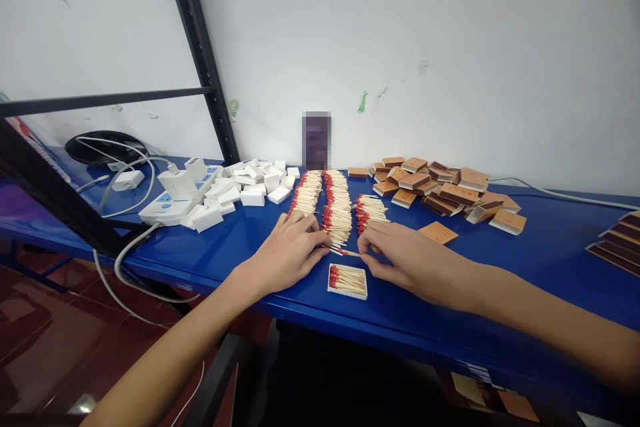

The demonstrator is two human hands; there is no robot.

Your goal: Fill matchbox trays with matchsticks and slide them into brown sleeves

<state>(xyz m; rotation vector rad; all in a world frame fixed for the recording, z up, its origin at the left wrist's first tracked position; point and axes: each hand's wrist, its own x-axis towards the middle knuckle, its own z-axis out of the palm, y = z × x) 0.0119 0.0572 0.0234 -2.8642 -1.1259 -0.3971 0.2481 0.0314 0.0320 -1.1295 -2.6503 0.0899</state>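
Observation:
Long rows of red-headed matchsticks [339, 203] lie in the middle of the blue table. At the near end of the left rows, my left hand [293, 250] has its fingers curled and pinched on matchsticks, whose ends stick out to the right. My right hand [395, 253] is closed in a pinch on a single matchstick [351, 254] pointing left towards the other hand. Just beyond my right hand is a shorter row of matchsticks [371, 209]. In front of both hands sits an open white matchbox tray [347, 293] partly filled with matchsticks, heads to the left.
White empty trays [250, 180] are heaped at the back left beside a power strip [173, 207] with cables. Brown matchbox sleeves [457, 193] are piled at the right. A black rack post [203, 53] rises at the left, before a white wall [425, 33].

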